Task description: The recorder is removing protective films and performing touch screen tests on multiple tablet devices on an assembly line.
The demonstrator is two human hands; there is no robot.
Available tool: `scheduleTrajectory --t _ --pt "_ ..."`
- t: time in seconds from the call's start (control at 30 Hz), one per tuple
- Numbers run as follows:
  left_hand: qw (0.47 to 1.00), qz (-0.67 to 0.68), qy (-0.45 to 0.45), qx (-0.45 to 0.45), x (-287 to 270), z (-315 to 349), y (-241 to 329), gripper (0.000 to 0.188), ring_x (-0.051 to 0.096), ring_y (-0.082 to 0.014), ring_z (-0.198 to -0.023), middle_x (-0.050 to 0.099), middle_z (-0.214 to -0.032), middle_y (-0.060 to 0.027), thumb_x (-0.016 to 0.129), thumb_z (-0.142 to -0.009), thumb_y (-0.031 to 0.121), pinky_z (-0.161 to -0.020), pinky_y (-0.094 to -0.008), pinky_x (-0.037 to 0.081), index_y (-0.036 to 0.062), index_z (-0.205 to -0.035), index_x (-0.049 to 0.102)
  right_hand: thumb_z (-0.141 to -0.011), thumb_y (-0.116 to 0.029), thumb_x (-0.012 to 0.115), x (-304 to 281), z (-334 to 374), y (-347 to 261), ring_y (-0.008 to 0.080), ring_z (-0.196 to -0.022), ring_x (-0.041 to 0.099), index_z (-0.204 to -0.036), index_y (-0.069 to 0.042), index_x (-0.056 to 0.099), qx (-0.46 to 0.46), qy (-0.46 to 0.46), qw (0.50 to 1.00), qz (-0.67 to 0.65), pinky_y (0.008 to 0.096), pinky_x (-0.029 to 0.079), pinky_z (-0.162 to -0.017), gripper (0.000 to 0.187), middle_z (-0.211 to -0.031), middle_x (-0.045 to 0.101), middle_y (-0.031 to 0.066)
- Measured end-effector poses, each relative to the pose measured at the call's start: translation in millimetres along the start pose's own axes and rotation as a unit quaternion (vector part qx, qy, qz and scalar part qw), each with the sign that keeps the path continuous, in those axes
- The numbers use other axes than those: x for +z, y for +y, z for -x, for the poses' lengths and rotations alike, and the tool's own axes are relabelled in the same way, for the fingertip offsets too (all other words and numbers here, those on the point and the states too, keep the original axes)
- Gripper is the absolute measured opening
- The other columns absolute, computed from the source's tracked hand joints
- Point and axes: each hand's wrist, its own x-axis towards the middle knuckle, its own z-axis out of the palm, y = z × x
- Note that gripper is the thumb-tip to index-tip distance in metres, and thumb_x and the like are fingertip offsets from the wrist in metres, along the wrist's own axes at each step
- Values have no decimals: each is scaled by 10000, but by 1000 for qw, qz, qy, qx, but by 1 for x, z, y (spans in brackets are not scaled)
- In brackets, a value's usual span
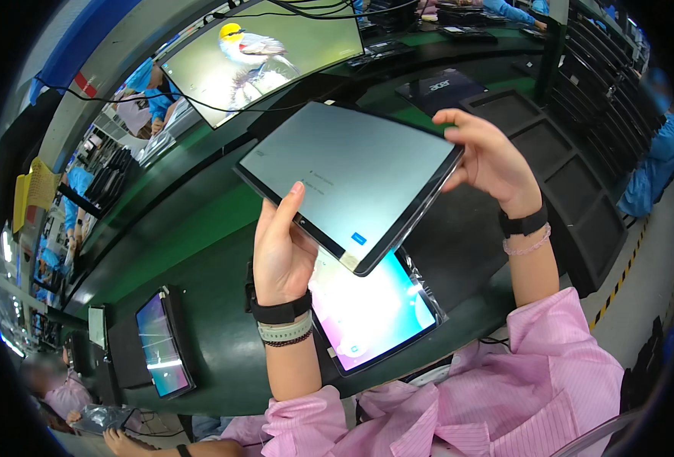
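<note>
A tablet (344,175) with a lit pale screen and dark frame is held up at a tilt, a small blue button showing near its lower corner. My left hand (282,255) grips its lower left edge, the thumb lying over the frame onto the screen and the other fingers hidden behind. At the right corner, my right hand (497,164) curls about the edge, with its index finger lifted off. Below the held tablet, a second tablet (375,312) with a bright pink and blue screen lies on the bench, partly covered; clear film shows along its right side.
A third lit tablet (162,343) lies on the green bench (226,312) at left. Black compartment trays (573,179) stand at right, by a rack of dark panels (603,80). A monitor (314,46) and hanging cables are at the back. A co-worker's hand (120,442) shows lower left.
</note>
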Motion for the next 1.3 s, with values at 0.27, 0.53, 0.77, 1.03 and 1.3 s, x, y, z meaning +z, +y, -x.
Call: scheduleTrajectory --t 0.27,0.53,0.77,1.03,1.3 --pt "955 -277 -82 -69 2 -2 -19 285 594 -116 -547 590 -691 -46 528 -891 292 -458 -230 506 18 -958 495 -838 10 490 -18 73 26 211 -713 650 -1237 2 350 0 96 994 -50 317 571 -661 423 -943 604 161" --pt "895 -361 -231 -125 5 1 -16 302 656 -187 -722 651 -856 -125 496 -900 329 -538 -241 484 42 -993 506 -821 13 515 -46 138 42 105 -550 574 -1232 23 358 -42 197 979 -23 161 442 -400 441 -906 605 165" --pt "901 -379 -202 -54 -1 6 3 279 646 -149 -722 656 -889 -120 505 -896 286 -540 -211 446 40 -1028 519 -820 10 518 -62 159 45 125 -570 604 -1146 -40 359 -18 217 972 82 179 440 -380 366 -905 598 181" --pt "915 -367 -167 -2 -9 11 26 265 632 -136 -680 653 -879 -142 478 -901 257 -509 -192 435 25 -1022 520 -870 -33 475 -68 156 51 187 -595 629 -1229 -35 332 42 236 965 109 276 554 -498 386 -936 589 165" --pt "917 -367 -153 44 -13 24 44 263 611 -112 -650 654 -873 -151 462 -907 240 -509 -179 424 17 -1030 526 -877 -148 446 -49 81 0 329 -688 624 -1084 -26 485 157 187 571 784 363 476 -647 244 -695 647 121"
